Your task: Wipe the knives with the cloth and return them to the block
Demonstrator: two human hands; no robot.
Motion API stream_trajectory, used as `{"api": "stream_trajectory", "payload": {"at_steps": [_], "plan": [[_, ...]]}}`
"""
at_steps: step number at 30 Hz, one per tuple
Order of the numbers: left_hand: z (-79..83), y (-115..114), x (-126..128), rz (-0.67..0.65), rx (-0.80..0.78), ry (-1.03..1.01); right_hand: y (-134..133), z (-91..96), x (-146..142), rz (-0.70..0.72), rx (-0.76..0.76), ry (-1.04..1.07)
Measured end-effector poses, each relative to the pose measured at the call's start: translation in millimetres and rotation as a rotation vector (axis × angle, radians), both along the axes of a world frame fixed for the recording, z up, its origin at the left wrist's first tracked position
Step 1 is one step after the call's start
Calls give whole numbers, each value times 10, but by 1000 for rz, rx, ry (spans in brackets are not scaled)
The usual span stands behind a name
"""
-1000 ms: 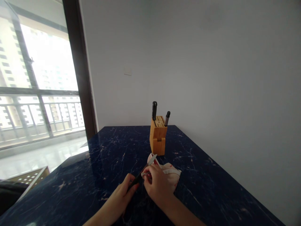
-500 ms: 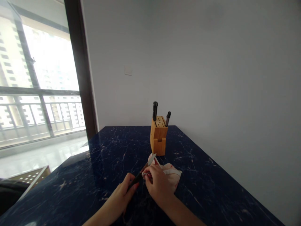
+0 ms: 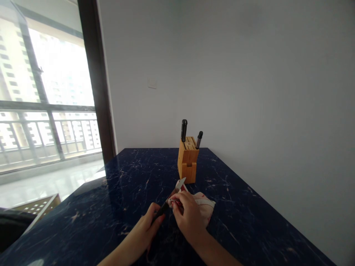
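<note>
**Knife in the left hand, bunched cloth in the right, part of the blade lost between them**

In the head view, the left hand (image 3: 149, 220) is closed around the black handle of a small knife (image 3: 164, 208), its fingers covering the butt end. The blade slants up and away to the right, over the near side of a wooden knife block (image 3: 188, 170); its tip shows clearly, but the lower part is dim and reddish, its edge hard to trace.

The right hand (image 3: 189, 218) is drawn in, thumb and fingertips pinched on a fold of a white-and-red cloth (image 3: 205, 207) beside the knife. That hand hides the middle of the cloth; one piece shows behind the blade, another spreads to the right on the dark blue tabletop (image 3: 138, 184). Whether the pinched fold touches the blade cannot be told.

A black handle (image 3: 184, 130) and a black-and-grey handle (image 3: 199, 140) rise from the block, which hides whatever is below them. Both forearms are cut off at the bottom edge. At lower left, a dark object (image 3: 13, 224) runs out of frame, too shadowed to identify.
</note>
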State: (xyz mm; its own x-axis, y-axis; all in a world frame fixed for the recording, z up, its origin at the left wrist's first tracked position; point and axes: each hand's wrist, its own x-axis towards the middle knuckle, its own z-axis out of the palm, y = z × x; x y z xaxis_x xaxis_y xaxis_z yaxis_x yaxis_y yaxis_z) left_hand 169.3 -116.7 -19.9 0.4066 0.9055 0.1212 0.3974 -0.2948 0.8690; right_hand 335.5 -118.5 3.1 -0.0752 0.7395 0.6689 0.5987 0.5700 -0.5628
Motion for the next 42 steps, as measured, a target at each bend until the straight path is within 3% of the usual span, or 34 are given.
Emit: {"api": "stream_trajectory", "payload": {"at_steps": [7, 15, 21, 30, 42], "plan": [[139, -52, 13, -40, 93, 66, -11, -25, -22, -56, -19, -4], [13, 11, -10, -54, 128, 110, 52, -95, -20, -24, -78, -28], [95, -23, -4, -45, 126, 123, 51, -93, -17, -17, -77, -34], [-18, 21, -15, 7, 101, 101, 75, -109, 1, 6, -122, -72], [44, -12, -3, -2, 89, 109, 109, -109, 46, 29, -146, -62]]}}
